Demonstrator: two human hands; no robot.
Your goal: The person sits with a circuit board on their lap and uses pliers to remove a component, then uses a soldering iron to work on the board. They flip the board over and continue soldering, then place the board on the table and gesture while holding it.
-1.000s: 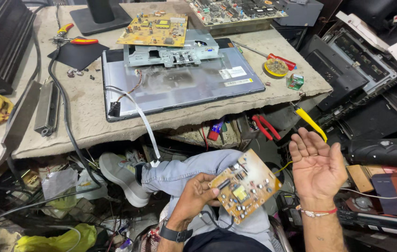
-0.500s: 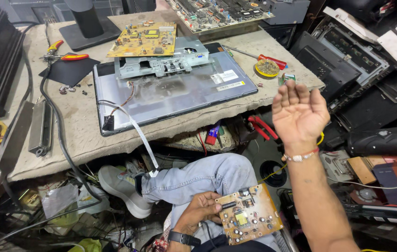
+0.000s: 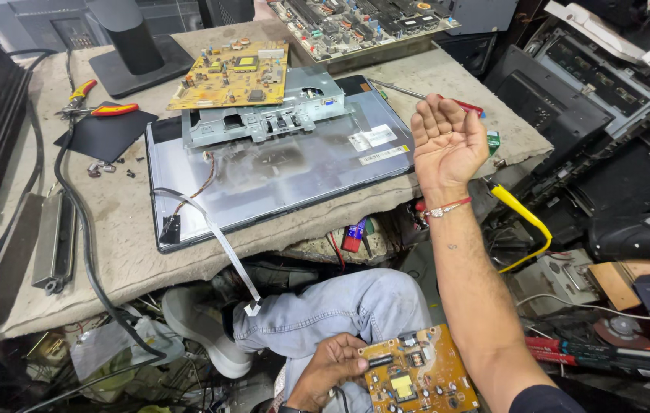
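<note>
Two hands: left hand [image 3: 332,367] fingers pinch a circuit board [image 3: 416,378]; right hand [image 3: 447,141] fingers curl loosely, empty.

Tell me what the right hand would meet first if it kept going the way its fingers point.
The right hand is raised, fingers curled, aimed toward the bench. Going straight on, it would probably first meet the red-handled screwdriver lying on the cloth-covered bench, though depth is hard to judge from this view.

The circuit board [image 3: 409,377] is orange-yellow and roughly rectangular, with a yellow transformer, black chips and small round capacitors on its upper face. It lies almost flat, slightly tilted, low above the lap, gripped at its left edge by the left hand [image 3: 325,371].
</note>
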